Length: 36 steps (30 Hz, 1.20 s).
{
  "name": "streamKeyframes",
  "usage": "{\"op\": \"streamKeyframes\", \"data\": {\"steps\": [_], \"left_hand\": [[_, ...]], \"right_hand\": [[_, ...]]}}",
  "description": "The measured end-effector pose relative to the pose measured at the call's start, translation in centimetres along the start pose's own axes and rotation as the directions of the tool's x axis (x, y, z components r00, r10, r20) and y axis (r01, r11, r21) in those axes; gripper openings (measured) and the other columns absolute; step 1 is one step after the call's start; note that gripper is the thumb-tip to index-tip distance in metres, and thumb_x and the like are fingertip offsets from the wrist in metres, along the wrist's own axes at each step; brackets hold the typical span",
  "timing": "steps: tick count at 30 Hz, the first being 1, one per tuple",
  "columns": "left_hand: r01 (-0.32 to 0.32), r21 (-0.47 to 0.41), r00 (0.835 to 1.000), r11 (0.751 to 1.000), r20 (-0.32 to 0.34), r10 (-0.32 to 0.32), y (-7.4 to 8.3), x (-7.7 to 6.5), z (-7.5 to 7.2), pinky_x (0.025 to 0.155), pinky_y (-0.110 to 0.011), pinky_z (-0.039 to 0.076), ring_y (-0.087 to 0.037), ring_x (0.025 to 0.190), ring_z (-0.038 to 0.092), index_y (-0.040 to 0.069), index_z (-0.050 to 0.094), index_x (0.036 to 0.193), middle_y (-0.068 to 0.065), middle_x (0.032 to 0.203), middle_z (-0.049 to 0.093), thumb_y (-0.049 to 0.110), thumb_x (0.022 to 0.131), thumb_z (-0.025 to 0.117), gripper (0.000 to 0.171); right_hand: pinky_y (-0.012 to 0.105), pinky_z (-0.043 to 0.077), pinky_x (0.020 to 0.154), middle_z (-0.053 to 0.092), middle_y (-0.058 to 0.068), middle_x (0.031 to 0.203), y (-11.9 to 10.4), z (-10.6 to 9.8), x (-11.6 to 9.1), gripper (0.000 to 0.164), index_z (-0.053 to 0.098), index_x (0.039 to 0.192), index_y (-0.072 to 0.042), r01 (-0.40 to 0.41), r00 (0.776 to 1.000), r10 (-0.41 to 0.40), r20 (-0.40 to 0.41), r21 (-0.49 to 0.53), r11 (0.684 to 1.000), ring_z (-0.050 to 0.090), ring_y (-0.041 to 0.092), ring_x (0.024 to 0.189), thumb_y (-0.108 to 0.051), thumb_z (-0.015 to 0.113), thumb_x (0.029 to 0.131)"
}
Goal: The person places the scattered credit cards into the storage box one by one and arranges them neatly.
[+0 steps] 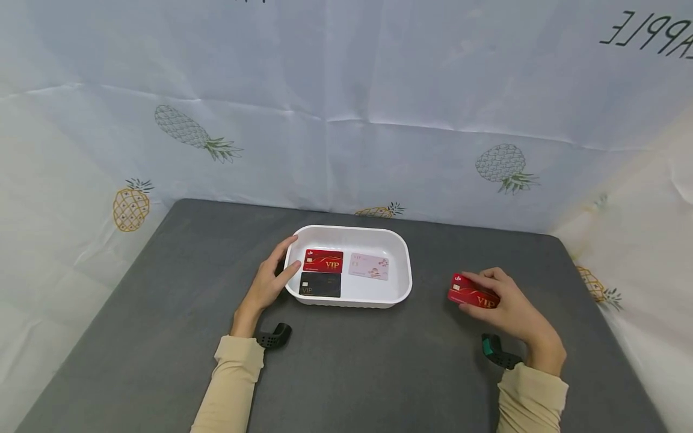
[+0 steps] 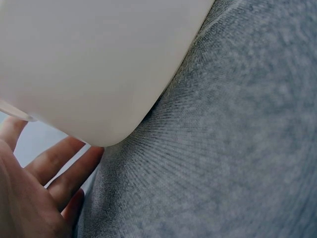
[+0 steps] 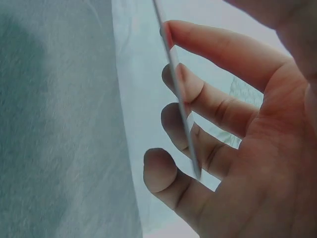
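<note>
A white plastic tray (image 1: 402,258) holds a red VIP card (image 1: 323,261) above a black VIP card (image 1: 320,285) on its left side, and a pale pink VIP card (image 1: 369,266) on its right. My left hand (image 1: 271,279) grips the tray's left rim, thumb over the inside and fingers along the outer wall. Those fingers are spread against the wall in the left wrist view. To the right of the tray, my right hand (image 1: 500,300) pinches another red VIP card (image 1: 465,293) above the table. The right wrist view shows this card (image 3: 179,89) edge-on against the fingertips.
A dark grey table (image 1: 368,373) lies beneath the tray. Behind it hangs a white cloth (image 1: 325,162) with pineapple prints. Black wrist devices (image 1: 274,337) sit at both wrists, next to beige sleeves.
</note>
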State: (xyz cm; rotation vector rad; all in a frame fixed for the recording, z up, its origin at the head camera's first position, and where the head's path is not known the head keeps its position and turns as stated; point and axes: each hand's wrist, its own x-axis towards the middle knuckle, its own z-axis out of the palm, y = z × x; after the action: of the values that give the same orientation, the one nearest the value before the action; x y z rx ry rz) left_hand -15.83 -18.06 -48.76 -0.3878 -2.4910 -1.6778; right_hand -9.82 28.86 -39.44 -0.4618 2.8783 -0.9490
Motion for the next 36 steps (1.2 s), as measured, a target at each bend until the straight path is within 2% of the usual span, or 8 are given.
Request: {"op": "streamKeyframes", "data": {"steps": [5, 10, 12, 20, 28, 36], "left_hand": [[-0.001, -0.006, 1.0, 1.0, 0.002, 0.001, -0.1, -0.1, 0.0, 0.107, -0.058, 0.045, -0.036, 0.133, 0.054, 0.016, 0.041, 0.156, -0.018, 0.152, 0.053, 0.019, 0.099, 0.06, 0.06], [-0.007, 0.003, 1.0, 1.0, -0.001, 0.007, -0.2, -0.1, 0.0, 0.103, -0.043, 0.048, -0.034, 0.13, 0.058, 0.017, 0.042, 0.155, -0.018, 0.148, 0.057, 0.019, 0.099, 0.061, 0.059], [-0.007, 0.004, 1.0, 1.0, -0.003, 0.007, -0.2, -0.1, 0.0, 0.103, -0.041, 0.048, -0.034, 0.129, 0.059, 0.018, 0.043, 0.155, -0.018, 0.147, 0.058, 0.019, 0.099, 0.061, 0.059], [0.0, -0.016, 1.0, 1.0, 0.006, 0.0, -0.1, 0.0, 0.1, 0.108, -0.059, 0.043, -0.037, 0.134, 0.055, 0.017, 0.042, 0.156, -0.018, 0.151, 0.053, 0.02, 0.099, 0.061, 0.06], [0.006, -0.015, 1.0, 1.0, 0.001, -0.006, 0.0, 0.1, 0.1, 0.11, -0.061, 0.042, -0.037, 0.134, 0.054, 0.017, 0.042, 0.155, -0.018, 0.152, 0.053, 0.022, 0.098, 0.06, 0.06], [0.008, -0.015, 1.0, 1.0, 0.005, -0.008, 0.0, 0.1, 0.0, 0.109, -0.061, 0.042, -0.038, 0.134, 0.054, 0.017, 0.041, 0.156, -0.018, 0.153, 0.052, 0.022, 0.098, 0.06, 0.061]], "right_hand": [[0.024, 0.053, 0.071, 0.051, 0.016, 0.12, -0.9, 0.2, 0.9, 0.066, 0.055, 0.143, 0.002, 0.013, 1.0, -0.012, 0.011, -0.025, 1.0, 0.044, 0.029, 0.11, -0.021, 0.081, 0.087], [0.026, 0.053, 0.072, 0.051, 0.016, 0.124, -1.8, 0.6, 1.7, 0.065, 0.056, 0.143, -0.001, 0.031, 0.999, -0.031, 0.021, -0.037, 0.999, 0.043, 0.032, 0.112, -0.023, 0.081, 0.087], [0.027, 0.053, 0.073, 0.052, 0.016, 0.125, -2.2, 0.8, 2.1, 0.064, 0.057, 0.143, -0.002, 0.036, 0.999, -0.035, 0.024, -0.037, 0.999, 0.043, 0.032, 0.113, -0.023, 0.081, 0.087], [0.032, 0.054, 0.077, 0.051, 0.015, 0.127, -3.9, 1.4, 3.4, 0.063, 0.057, 0.144, -0.005, 0.055, 0.998, -0.053, 0.041, -0.043, 0.998, 0.043, 0.032, 0.115, -0.025, 0.08, 0.089], [0.042, 0.056, 0.082, 0.05, 0.016, 0.13, -5.3, 1.9, 4.7, 0.064, 0.057, 0.145, -0.007, 0.086, 0.995, -0.083, 0.063, -0.048, 0.995, 0.042, 0.034, 0.118, -0.027, 0.08, 0.088], [0.043, 0.055, 0.085, 0.051, 0.015, 0.129, -6.5, 2.7, 6.0, 0.063, 0.057, 0.144, -0.004, 0.136, 0.988, -0.132, 0.08, -0.045, 0.99, 0.042, 0.031, 0.118, -0.023, 0.08, 0.088]]}}
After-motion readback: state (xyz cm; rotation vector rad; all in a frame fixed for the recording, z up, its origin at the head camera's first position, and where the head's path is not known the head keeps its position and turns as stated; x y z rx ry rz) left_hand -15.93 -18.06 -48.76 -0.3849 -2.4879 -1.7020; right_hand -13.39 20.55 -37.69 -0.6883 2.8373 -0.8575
